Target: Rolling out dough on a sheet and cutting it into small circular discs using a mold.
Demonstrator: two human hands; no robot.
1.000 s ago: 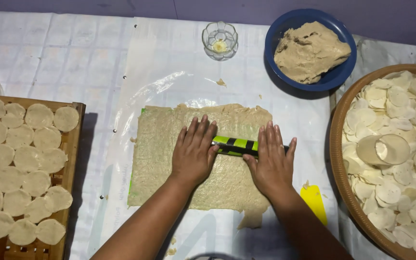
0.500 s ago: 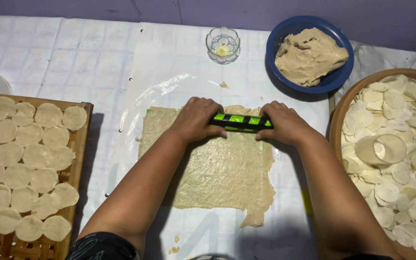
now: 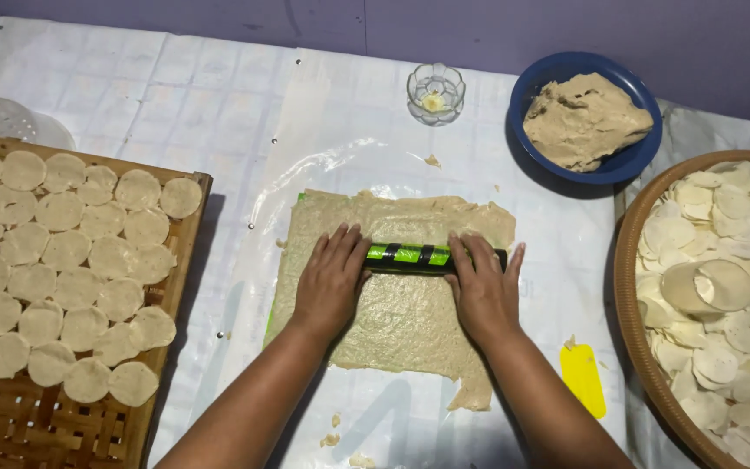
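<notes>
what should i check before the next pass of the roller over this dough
1. Both hands on the roller: left hand and right hand press flat on the green and black roller, one at each end. ok
2. Roller square to the dough sheet: it lies straight across. ok
3. Sheet edges: the near right corner is ragged, with a tail hanging off. not ok
4. Even thickness of the sheet: cannot tell
5. Room on the plastic sheet under the dough: bare plastic shows on every side. ok
6. Stray bits: crumbs lie near the front edge, off the sheet. ok
</notes>
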